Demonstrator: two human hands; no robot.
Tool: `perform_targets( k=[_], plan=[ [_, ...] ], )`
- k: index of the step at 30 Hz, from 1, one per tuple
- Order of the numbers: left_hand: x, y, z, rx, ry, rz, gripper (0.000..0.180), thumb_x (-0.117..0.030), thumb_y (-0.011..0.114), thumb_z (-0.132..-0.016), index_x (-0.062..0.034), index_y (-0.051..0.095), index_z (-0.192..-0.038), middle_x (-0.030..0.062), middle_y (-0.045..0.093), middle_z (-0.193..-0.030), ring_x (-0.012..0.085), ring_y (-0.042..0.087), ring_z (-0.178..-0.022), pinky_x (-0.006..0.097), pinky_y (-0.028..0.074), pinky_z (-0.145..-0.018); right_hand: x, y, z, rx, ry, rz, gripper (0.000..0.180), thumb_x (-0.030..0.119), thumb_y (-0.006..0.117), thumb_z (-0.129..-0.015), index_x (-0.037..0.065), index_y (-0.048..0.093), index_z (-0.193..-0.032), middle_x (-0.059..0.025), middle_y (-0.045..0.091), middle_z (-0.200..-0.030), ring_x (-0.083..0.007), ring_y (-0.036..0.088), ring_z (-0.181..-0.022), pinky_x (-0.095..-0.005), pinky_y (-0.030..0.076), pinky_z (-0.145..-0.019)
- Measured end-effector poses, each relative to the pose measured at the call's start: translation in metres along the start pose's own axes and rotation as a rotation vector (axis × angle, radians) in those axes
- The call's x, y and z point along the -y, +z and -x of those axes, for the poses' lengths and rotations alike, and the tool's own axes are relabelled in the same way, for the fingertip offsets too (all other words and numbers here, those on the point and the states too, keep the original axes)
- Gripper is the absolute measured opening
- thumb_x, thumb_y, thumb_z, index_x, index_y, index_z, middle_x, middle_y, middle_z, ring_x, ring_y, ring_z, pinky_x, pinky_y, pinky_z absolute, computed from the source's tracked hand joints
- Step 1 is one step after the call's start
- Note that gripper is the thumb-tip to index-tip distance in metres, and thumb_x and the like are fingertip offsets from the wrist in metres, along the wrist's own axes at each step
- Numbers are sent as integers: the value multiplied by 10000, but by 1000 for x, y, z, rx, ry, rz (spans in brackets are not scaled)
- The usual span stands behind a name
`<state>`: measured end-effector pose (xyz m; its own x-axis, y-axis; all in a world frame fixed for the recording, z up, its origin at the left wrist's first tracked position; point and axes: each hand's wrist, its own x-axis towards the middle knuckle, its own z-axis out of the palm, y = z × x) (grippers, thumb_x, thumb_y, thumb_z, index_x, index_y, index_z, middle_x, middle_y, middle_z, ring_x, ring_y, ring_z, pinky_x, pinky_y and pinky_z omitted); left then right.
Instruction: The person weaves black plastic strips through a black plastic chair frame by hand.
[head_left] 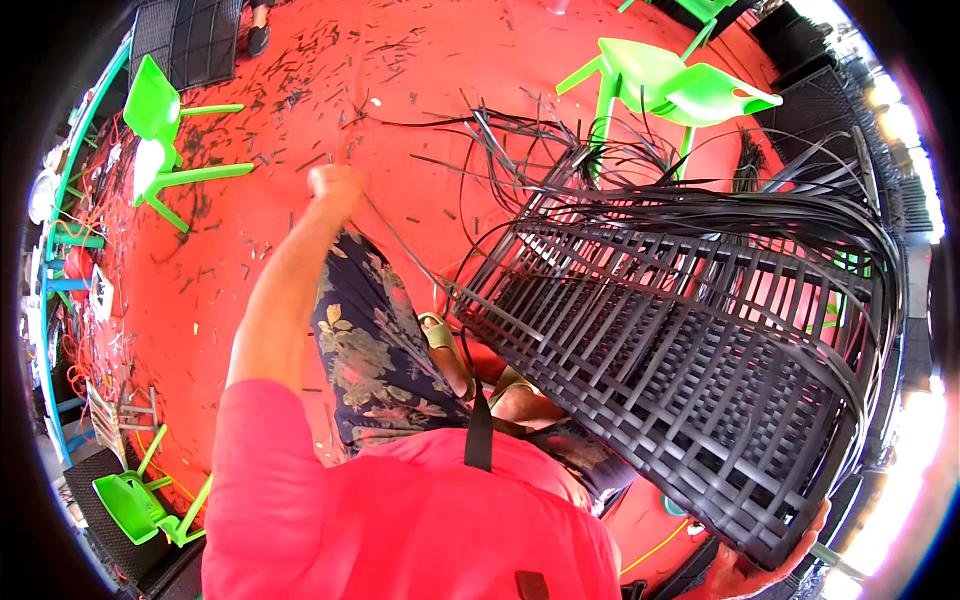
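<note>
Head view: a large black woven panel [680,370] of flat strips on a frame is seen tilted across the centre and right of the frame, its lower corner reaching the lower right edge. Loose unwoven strips [700,200] are fanned out from its upper edge and curved over its right side.

The left hand [335,185] is raised in the upper centre-left of the frame, closed in a fist around a single thin black strip [400,240]. That strip is drawn taut from the fist down to the near left corner of the panel.

The right hand [750,570] is located at the lower right edge, under the panel's lowest corner. Only part of the fingers and palm is shown; the rest is covered by the panel and cut off by the frame edge. The fingers are curled against the panel's underside, but how tightly they are closed cannot be determined.

The red floor [420,80] is littered with short black offcuts. Green plastic chairs are placed at the upper right [680,85], upper left [160,140] and lower left [140,505]. The lap, in floral fabric [375,350], is partly hidden by the pink shirt [400,520].
</note>
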<state>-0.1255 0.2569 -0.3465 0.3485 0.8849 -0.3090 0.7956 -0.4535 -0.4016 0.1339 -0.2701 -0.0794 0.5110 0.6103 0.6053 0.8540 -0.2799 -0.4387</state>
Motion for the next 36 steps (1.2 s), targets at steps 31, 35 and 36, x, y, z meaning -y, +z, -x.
perform_targets(
  k=[31,35,36],
  plan=[
    [-176,4,136,-108,988,894,265,-132,645,-645,-84,573,-896,100,567,-895,319,555,-900,419,440,-752,29,20,-4,26,31,-20,808,124,676,-749,6,198,-1390,-246,248,-1419,-383,312,-1285,-474,309,-1035],
    [-168,-5,148,-46,1001,788,236,-120,618,-655,-79,560,-880,96,583,-856,320,566,-893,427,437,-756,25,22,-7,27,-116,35,824,163,684,-751,4,189,-1391,-265,272,-1400,-395,304,-1287,-487,297,-1037],
    [-165,-9,150,-27,1021,830,230,-135,622,-653,-85,555,-868,82,575,-795,328,570,-852,431,433,-732,18,19,-4,25,-115,38,824,163,684,-751,4,189,-1391,-265,272,-1400,-395,304,-1287,-487,297,-1037]
  ],
)
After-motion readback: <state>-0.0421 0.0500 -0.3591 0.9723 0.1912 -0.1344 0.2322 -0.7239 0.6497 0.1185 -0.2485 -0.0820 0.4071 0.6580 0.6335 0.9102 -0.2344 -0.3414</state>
